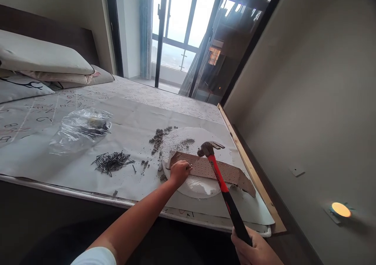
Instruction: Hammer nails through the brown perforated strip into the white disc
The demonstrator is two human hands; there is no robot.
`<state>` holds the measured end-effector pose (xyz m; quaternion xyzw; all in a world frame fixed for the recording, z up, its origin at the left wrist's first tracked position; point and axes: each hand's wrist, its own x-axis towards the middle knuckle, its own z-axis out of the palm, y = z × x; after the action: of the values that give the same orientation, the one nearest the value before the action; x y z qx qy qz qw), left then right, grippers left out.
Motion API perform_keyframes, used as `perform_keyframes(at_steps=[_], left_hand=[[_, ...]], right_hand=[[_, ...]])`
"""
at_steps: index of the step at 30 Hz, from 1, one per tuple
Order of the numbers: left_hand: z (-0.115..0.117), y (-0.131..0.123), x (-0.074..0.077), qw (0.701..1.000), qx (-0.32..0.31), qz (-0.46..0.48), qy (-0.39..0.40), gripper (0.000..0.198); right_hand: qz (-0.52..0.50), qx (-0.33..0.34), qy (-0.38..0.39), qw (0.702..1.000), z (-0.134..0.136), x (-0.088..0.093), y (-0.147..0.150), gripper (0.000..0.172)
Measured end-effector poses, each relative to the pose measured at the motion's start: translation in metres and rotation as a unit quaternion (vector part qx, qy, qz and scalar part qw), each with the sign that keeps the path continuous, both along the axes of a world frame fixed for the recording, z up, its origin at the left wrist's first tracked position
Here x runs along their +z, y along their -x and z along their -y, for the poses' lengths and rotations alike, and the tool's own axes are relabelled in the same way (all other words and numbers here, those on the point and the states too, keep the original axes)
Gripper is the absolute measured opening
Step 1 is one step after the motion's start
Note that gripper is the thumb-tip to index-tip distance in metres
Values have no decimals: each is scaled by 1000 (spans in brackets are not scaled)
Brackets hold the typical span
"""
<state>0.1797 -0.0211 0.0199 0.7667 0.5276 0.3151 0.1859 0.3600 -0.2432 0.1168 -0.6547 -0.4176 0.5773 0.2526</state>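
Observation:
My left hand [179, 172] rests on the left end of a brown perforated strip [232, 174] and pinches a small nail upright against it. The strip lies across a white round slab [188, 139] on the mattress. My right hand [255, 251] grips the black end of a claw hammer [219, 171] with a red and black handle. The hammer's metal head hangs just above the strip, a little right of my left fingers.
A loose pile of nails [113, 162] lies left of the slab, with grey rubble crumbs [158, 137] between them. A crumpled clear plastic bag [80, 130] sits further left. Pillows [44, 59] lie at the bed's head. A grey wall [317, 100] with a lit lamp [340, 209] runs along the right.

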Motion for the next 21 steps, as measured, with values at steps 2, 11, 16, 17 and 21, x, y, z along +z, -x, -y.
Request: perform_keyframes(at_steps=[2,11,16,17,21], left_hand=[[1,0,0,1000,-2,-5,-1,14],[3,1,-1,1000,-15,-21,-7,15],[2,1,-1,1000,-12,-8,-1,15],[2,1,-1,1000,-10,-4,1,14],[2,3,0,1000,-12,0,8,11]], right_hand=[[11,-8,-1,1000,-2,2,4,41],[15,18,-20,1000,-4,-4,8,46],[46,17,-28,998,-4,2,9,44],[39,20,-26,999,-5,-2,11,44],[11,20,-32,999,-6,-18,12,44]])
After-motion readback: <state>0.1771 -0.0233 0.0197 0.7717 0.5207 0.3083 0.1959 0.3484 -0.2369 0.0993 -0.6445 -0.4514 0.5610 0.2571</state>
